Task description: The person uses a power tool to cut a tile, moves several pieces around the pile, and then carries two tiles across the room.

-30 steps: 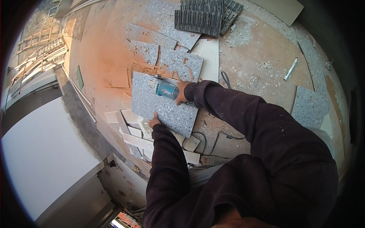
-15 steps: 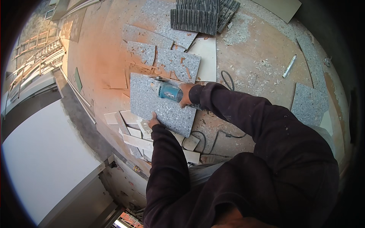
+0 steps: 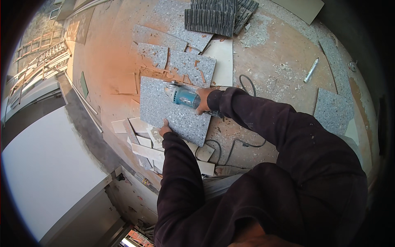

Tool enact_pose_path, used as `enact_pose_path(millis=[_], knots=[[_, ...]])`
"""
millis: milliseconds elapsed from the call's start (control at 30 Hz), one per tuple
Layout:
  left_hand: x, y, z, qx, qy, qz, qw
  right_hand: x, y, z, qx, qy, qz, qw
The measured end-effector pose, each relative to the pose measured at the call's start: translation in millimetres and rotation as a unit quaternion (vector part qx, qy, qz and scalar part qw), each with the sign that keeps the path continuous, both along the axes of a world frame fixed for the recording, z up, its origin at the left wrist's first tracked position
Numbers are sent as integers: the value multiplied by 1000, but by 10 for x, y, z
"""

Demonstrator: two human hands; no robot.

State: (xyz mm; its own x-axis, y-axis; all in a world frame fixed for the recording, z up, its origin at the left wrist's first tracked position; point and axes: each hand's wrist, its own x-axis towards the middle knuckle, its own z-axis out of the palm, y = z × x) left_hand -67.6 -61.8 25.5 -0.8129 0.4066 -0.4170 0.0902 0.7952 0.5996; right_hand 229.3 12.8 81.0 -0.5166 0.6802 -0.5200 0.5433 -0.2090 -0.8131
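- Here's the right hand [image 3: 202, 101], wrapped tight around the rear of a blue angle grinder [image 3: 184, 97], thumb on the near side.
- The grinder lies over a grey speckled tile [image 3: 183, 121], its head close to the tile's far edge; whether the disc touches, I can't tell.
- And the left hand [image 3: 165, 128] is on the tile's near edge, a digit up on the top face; the rest is hidden, so I can't tell how closed it is.
- Beneath it all, the floor [image 3: 94, 53], washed with orange dust and strewn with pale chips.
- Just past the tile, speckled tile pieces [image 3: 192, 65] with brown scraps lying on them, a cream panel [image 3: 222, 61] beside those, and dark ribbed slabs [image 3: 210, 22] farther out.
- Near the left forearm, a jumble of pale offcuts [image 3: 149, 153].
- Out right, a silver tube [image 3: 311, 70] and another speckled tile [image 3: 332, 109].
- Far left, a white-topped block [image 3: 51, 164], with a heap of timber [image 3: 45, 61] beyond.
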Motion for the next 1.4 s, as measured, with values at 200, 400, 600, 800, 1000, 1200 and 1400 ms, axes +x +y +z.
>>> enact_pose_path(millis=[200,400,600,800,1000,1200,1400], knots=[[-115,-47,-156,-1,45,-7,999,12,-37,-24,5,-16,-3,1000],[-122,-42,-150,-16,46,-26,998,51,39,4,-11,1,8,1000],[-277,-46,-193,-36,41,-7,998,137,-82,24,4,1,15,1000],[-201,-24,-216,-19,34,-4,999,208,-155,-71,15,-8,7,1000],[-179,-34,-158,-12,25,3,1000,183,-99,-34,-18,-8,31,999],[-51,2,-37,-68,54,-22,996,263,-174,-82,3,-3,13,1000],[-48,-14,-28,-47,40,-9,998,377,-260,62,12,-14,7,1000]])
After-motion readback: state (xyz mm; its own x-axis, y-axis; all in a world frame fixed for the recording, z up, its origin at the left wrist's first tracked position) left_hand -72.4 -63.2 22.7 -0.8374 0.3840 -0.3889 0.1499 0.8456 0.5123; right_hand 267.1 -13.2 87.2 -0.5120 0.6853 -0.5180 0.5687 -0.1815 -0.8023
